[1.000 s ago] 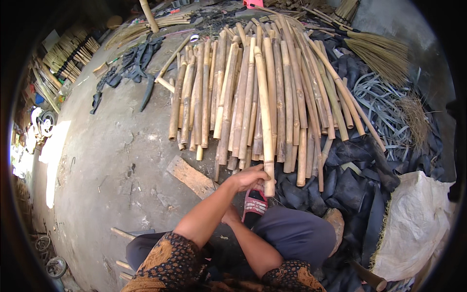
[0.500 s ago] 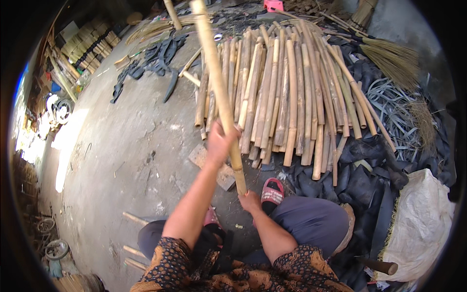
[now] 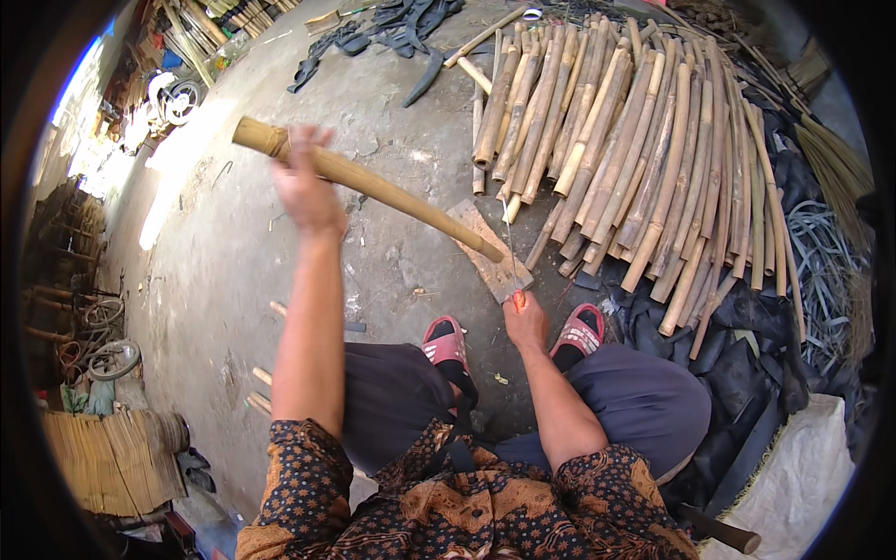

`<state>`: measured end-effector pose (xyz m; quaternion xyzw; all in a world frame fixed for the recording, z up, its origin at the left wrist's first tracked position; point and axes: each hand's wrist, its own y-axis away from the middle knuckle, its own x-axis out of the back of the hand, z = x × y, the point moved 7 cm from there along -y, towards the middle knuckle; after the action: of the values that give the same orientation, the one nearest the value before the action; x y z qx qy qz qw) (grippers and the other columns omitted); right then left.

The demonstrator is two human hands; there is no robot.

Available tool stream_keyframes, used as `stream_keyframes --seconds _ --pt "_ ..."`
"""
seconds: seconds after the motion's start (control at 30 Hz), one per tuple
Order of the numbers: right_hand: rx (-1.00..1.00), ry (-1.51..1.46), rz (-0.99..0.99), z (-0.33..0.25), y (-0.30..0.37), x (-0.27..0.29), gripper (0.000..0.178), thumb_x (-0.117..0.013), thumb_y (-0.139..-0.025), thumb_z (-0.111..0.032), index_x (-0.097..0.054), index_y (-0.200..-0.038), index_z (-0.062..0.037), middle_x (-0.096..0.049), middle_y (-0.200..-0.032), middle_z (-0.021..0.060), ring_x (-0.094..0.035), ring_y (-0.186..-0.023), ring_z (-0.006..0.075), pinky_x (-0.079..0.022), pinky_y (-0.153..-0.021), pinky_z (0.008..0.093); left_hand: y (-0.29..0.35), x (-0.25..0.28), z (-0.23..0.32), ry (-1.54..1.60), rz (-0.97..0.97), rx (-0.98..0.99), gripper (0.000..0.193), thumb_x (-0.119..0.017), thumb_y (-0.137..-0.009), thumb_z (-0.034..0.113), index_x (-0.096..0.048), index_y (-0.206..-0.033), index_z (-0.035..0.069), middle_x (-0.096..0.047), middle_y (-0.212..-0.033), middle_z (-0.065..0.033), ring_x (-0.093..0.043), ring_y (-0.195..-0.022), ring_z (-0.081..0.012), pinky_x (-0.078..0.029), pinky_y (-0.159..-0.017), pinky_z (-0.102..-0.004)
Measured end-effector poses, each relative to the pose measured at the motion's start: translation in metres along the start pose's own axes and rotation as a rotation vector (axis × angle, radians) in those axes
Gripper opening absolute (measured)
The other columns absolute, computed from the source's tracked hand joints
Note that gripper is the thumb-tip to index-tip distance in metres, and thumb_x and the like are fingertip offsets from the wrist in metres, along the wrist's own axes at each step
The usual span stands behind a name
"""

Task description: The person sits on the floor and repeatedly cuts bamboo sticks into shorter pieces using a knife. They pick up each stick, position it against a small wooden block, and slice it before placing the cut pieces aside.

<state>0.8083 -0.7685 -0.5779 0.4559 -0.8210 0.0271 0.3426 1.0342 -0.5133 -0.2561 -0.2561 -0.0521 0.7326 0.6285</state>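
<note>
While the left hand (image 3: 310,191) wraps blurred fingers around a bamboo pole (image 3: 411,203) whose other end appears over a wooden board (image 3: 497,277), the right hand (image 3: 527,324) clasps a thin orange-handled tool (image 3: 519,299) by the board's near corner.

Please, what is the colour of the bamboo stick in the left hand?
The bamboo stick is yellowish brown, best seen in the head view.

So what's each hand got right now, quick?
Left hand: closed around a bamboo pole.
Right hand: closed on a thin-bladed tool with an orange handle.
</note>
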Motion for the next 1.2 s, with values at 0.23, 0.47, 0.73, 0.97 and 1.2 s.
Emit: stream_keyframes --seconds 0.23,0.47,0.73,0.97,1.2 --pt "0.192 -0.081 -0.102 -0.082 0.005 -0.033 0.032 -0.063 -0.094 -0.034 -0.064 -0.107 -0.0044 -0.070 -0.093 0.0288 -0.068 -0.090 0.0499 -0.053 -0.077 0.0547 -0.017 0.053 0.051 0.172 0.106 0.041 0.042 -0.059 -0.101 0.050 -0.050 -0.101 0.009 -0.052 -0.085 -0.0063 -0.055 -0.076 -0.0192 -0.052 -0.077 -0.0396" --pt "0.062 0.025 -0.128 -0.064 -0.032 -0.071 0.028 -0.061 -0.096 -0.031 -0.066 -0.106 -0.0052 -0.070 -0.092 0.0308 -0.069 -0.091 0.0499 -0.054 -0.078 0.0553 -0.002 0.102 0.046 0.229 0.207 0.081 0.046 -0.046 -0.102 0.057 -0.048 -0.088 0.013 -0.049 -0.076 -0.0041 -0.050 -0.067 -0.0178 -0.046 -0.073 -0.0377" --pt "0.132 0.087 -0.143 -0.045 -0.047 -0.075 0.032 -0.063 -0.094 -0.034 -0.067 -0.102 -0.0030 -0.070 -0.093 0.0296 -0.067 -0.092 0.0508 -0.054 -0.078 0.0560 -0.021 0.120 0.035 0.366 0.015 0.135 0.053 -0.036 -0.101 0.060 -0.047 -0.082 0.012 -0.045 -0.072 -0.0040 -0.045 -0.066 -0.0198 -0.041 -0.073 -0.0389" --pt "0.040 0.161 -0.120 -0.038 -0.053 -0.074 0.033 -0.065 -0.092 -0.036 -0.066 -0.097 -0.0031 -0.070 -0.091 0.0309 -0.067 -0.091 0.0514 -0.054 -0.077 0.0562 -0.023 0.133 0.031 0.272 0.234 0.150 0.046 -0.032 -0.101 0.050 -0.045 -0.081 0.010 -0.047 -0.077 -0.0070 -0.047 -0.074 -0.0227 -0.042 -0.073 -0.0396" --pt "-0.003 0.111 -0.023 -0.037 -0.054 -0.063 0.031 -0.065 -0.092 -0.034 -0.066 -0.101 -0.0045 -0.071 -0.091 0.0289 -0.069 -0.089 0.0503 -0.055 -0.078 0.0563 -0.027 0.142 0.028 0.277 0.263 0.157 0.039 -0.031 -0.101 0.045 -0.045 -0.086 0.011 -0.049 -0.074 -0.0062 -0.049 -0.069 -0.0220 -0.045 -0.072 -0.0400"
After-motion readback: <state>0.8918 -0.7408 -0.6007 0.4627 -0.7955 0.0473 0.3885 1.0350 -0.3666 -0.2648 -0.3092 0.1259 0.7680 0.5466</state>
